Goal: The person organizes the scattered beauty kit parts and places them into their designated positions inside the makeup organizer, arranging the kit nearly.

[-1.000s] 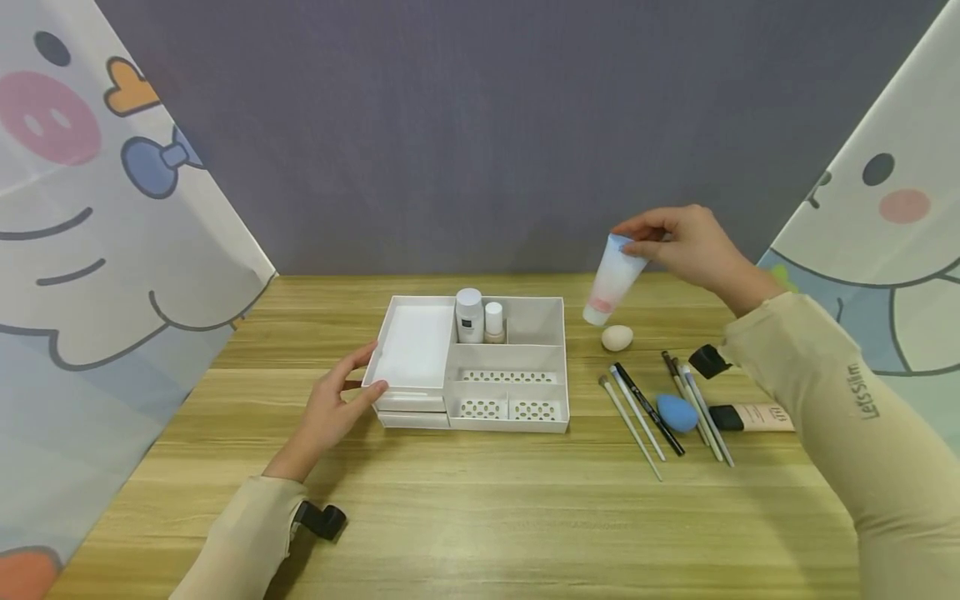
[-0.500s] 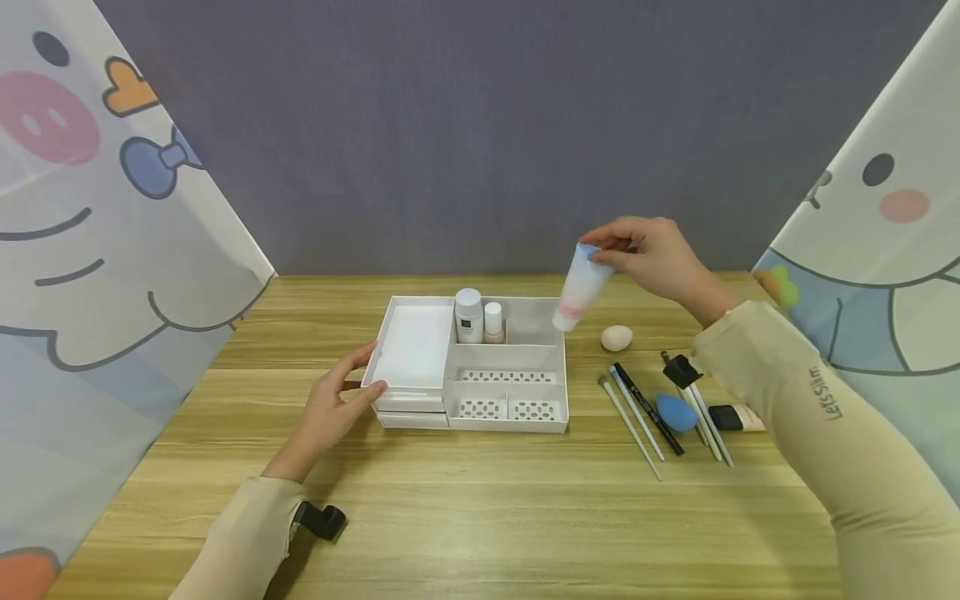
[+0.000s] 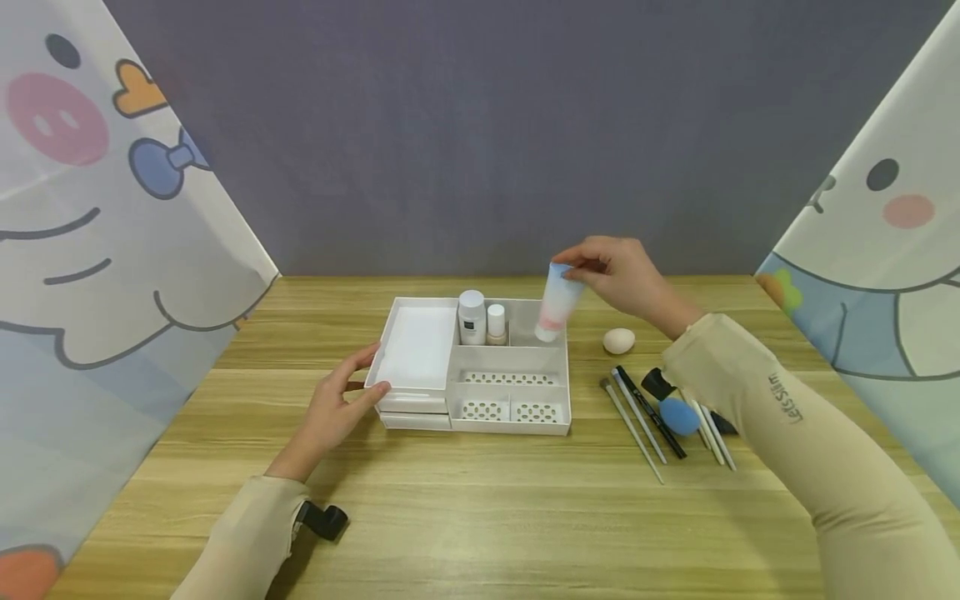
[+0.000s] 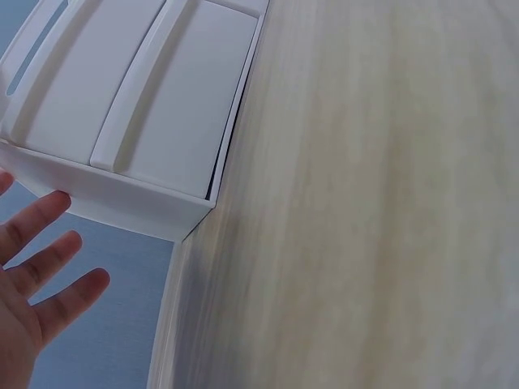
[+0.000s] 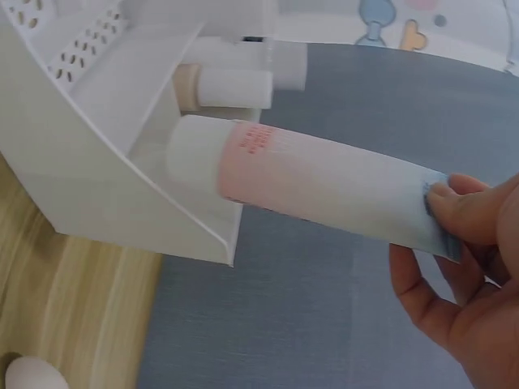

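A squeeze tube [image 3: 560, 298], pale blue fading to pink with a white cap, hangs cap-down from my right hand [image 3: 611, 271], which pinches its flat blue end. The cap is at the mouth of the back right compartment of a white desktop organizer [image 3: 510, 357]. In the right wrist view the tube [image 5: 324, 178] points into that compartment, beside a small bottle [image 5: 235, 87]. My left hand [image 3: 335, 408] rests against the organizer's left side, thumb at the front corner. The left wrist view shows that hand's [image 4: 40, 284] fingers spread by the drawer unit [image 4: 122, 178].
A white bottle [image 3: 472, 317] and a small white-capped bottle [image 3: 497, 325] stand in the organizer's back row. On the table at right lie an egg-shaped sponge [image 3: 618, 341], a blue sponge [image 3: 678, 417], several brushes [image 3: 632, 429] and a black pen [image 3: 651, 410].
My right hand has carried the tube left and down, from above the egg-shaped sponge to the organizer's back right compartment. The left hand stays in place on the organizer.
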A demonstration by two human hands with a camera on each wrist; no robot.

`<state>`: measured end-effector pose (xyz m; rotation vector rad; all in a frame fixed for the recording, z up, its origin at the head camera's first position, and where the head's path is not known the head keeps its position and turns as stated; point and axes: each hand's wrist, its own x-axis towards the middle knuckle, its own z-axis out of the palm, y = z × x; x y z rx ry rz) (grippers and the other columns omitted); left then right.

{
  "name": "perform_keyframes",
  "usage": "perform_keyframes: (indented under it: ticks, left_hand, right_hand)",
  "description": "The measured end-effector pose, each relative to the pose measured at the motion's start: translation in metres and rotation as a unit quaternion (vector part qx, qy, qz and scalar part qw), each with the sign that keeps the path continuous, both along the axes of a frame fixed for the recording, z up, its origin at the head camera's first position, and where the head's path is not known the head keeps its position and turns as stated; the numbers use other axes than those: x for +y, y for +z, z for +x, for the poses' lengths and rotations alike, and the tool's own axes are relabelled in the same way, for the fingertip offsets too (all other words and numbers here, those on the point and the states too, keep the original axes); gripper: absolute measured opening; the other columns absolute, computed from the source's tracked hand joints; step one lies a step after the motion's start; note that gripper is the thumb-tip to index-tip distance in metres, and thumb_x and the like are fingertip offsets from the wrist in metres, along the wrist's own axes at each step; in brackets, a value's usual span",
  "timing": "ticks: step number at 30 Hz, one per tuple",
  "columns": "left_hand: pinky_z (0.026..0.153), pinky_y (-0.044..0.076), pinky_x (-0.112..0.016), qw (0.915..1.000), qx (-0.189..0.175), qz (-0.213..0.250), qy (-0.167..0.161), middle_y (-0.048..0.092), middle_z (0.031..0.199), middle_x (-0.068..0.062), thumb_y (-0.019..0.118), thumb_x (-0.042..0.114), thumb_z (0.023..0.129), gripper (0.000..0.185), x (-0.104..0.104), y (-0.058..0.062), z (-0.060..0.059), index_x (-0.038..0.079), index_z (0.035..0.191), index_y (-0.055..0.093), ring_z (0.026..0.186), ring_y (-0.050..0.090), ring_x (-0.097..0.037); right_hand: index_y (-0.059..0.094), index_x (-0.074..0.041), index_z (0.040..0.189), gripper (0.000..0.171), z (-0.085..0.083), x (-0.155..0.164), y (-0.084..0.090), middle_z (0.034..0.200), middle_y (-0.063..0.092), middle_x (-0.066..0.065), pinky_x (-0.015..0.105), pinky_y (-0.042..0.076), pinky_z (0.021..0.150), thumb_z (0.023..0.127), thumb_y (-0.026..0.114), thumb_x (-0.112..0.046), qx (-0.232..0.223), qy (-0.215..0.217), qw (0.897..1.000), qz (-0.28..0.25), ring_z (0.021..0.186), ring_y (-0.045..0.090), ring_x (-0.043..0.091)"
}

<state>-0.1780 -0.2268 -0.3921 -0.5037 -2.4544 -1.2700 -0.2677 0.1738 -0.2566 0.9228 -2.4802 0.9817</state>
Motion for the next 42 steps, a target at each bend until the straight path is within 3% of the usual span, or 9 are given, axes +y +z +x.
perform_keyframes:
  ticks: [11, 23, 35, 42]
  left_hand:
    - [0.085, 0.054, -0.042, 1.0000, -0.001, 0.000, -0.001, 0.056, 0.139, -0.017, 0.070, 0.005, 0.091, 0.057, 0.000, -0.001, 0.000, 0.004, 0.144, 0.050, 0.122, 0.054, -0.031]
    - [0.086, 0.054, -0.041, 1.0000, -0.006, -0.004, 0.000, 0.059, 0.136, -0.018, 0.070, 0.006, 0.091, 0.056, 0.000, -0.001, 0.001, 0.005, 0.144, 0.050, 0.121, 0.055, -0.030]
    - [0.087, 0.052, -0.053, 1.0000, -0.008, 0.002, -0.005, 0.059, 0.134, -0.018, 0.070, 0.007, 0.092, 0.057, 0.000, -0.001, 0.001, 0.006, 0.145, 0.050, 0.121, 0.055, -0.031]
    - [0.086, 0.053, -0.050, 1.0000, -0.005, 0.000, -0.002, 0.059, 0.135, -0.018, 0.070, 0.006, 0.091, 0.056, 0.000, -0.001, 0.001, 0.006, 0.144, 0.050, 0.121, 0.055, -0.030]
  right_hand:
    - [0.076, 0.001, 0.105, 0.021, -0.005, -0.016, -0.022, 0.093, 0.071, 0.012, 0.017, 0.048, 0.069, 0.086, 0.072, 0.007, 0.023, 0.030, 0.999, -0.033, 0.081, 0.064, 0.022]
    - [0.076, 0.002, 0.104, 0.021, -0.010, -0.024, -0.039, 0.093, 0.072, 0.012, 0.017, 0.049, 0.069, 0.084, 0.073, 0.010, 0.004, 0.037, 0.998, -0.055, 0.081, 0.065, 0.022]
    - [0.076, 0.000, 0.106, 0.020, -0.013, -0.029, -0.053, 0.092, 0.071, 0.010, 0.022, 0.051, 0.069, 0.087, 0.073, 0.004, -0.051, 0.042, 0.997, -0.040, 0.081, 0.063, 0.019]
    - [0.075, 0.000, 0.108, 0.021, -0.015, -0.035, -0.057, 0.098, 0.072, 0.011, 0.026, 0.052, 0.073, 0.088, 0.072, 0.004, -0.089, 0.045, 0.994, -0.031, 0.085, 0.064, 0.020]
